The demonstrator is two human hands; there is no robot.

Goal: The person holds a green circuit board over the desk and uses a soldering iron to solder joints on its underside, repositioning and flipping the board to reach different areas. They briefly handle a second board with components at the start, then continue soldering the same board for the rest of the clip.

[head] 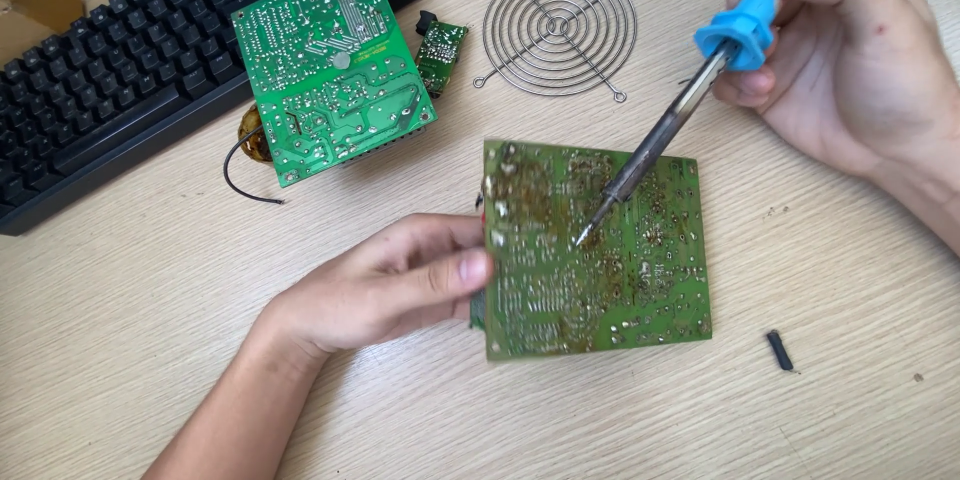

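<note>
A green circuit board [610, 280], solder side up with brownish stains, lies on the wooden table in the middle. My left hand [390, 280] grips its left edge, thumb on top. My right hand [840, 60] at the upper right holds a soldering iron [700, 90] by its blue handle. The iron's metal tip touches the board near its upper middle.
A second green circuit board [330, 65] rests at the upper left, partly on a black keyboard [110, 90]. A small green board [441, 52] and a round wire fan grille [560, 28] lie behind. A small black part [780, 350] sits at the lower right.
</note>
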